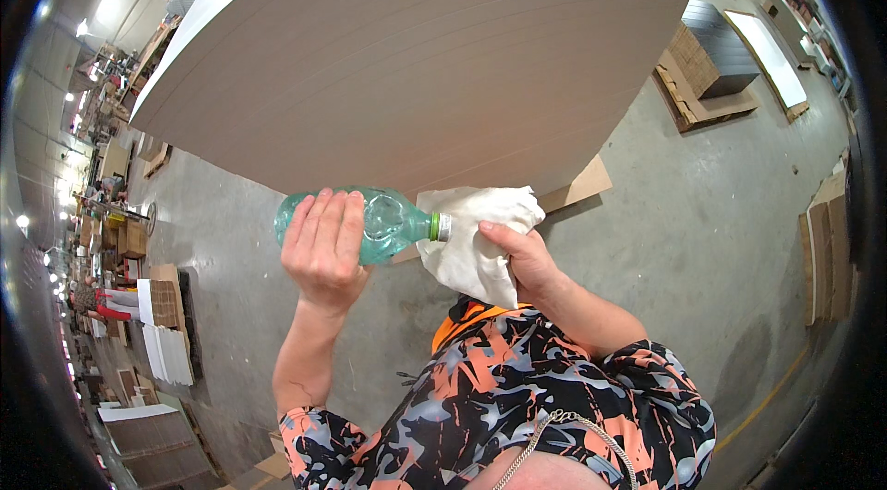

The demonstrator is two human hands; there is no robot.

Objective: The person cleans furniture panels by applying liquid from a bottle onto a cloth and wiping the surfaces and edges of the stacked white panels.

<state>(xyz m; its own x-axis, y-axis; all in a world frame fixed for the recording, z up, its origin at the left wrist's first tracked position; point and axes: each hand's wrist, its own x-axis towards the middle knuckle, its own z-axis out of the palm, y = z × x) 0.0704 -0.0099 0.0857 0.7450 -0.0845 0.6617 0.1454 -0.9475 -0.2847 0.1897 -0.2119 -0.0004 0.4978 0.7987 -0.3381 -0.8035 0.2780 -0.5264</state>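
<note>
A clear green plastic bottle (386, 224) lies sideways in the air in front of me, its neck pointing right. My left hand (323, 241) is wrapped over the bottle's body near its base. The neck carries a bright green ring and a pale mouth or cap; which of the two I cannot tell. In my right hand (522, 259) is a crumpled white cloth (476, 236), pinched with the thumb on top. The cloth's edge hangs right at the bottle's mouth, and most of my right fingers are hidden behind it.
A tall stack of grey-brown sheets (416, 65) rises just ahead of my hands. Dark boards on a wooden pallet (688, 107) stand far right, near a white panel (767, 56). Brown cardboard (832, 250) leans at the right. People and stacked boards (166, 351) are at the left.
</note>
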